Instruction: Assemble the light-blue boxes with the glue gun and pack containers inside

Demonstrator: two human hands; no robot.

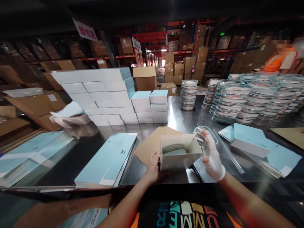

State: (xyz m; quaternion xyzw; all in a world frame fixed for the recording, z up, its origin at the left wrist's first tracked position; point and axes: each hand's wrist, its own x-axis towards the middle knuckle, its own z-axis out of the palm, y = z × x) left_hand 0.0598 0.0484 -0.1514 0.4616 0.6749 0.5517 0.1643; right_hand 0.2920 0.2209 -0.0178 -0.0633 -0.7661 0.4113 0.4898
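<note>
And here we are, mid-pack by the look of it! The open box (175,163) sits at the table (177,109) edge, right in front of the wearer, btwn both hands. L hand (153,166) is on its near L corner, fingers bent round the wall; can't tell how firm the grip is. R hand (212,160), gloved, is up by the R wall, fingers spread, pinching nothing I can make out. Just behind it there's a round clear piece (215,134); touching or apart, can't tell.

Inside the box: a curved-rim item (174,148), w/ pale blue showing, so filling's at least partly done. Top's open, so closing is left on this one. Brown cardboard (144,147) lies behind & to the L.

Now the tally! Back L, a big stack of white-sided boxes (106,101), blue tops, all looking shut: prob. the finished lot. But plenty left: glass container stacks (231,103) crowd the R side, plus a lone stack (189,96) mid-table. Flat blue cartons (106,156) lie L, unfolded; another blue box (249,139) sits R, on flat sheets. Good chunk done, lots to go!
</note>
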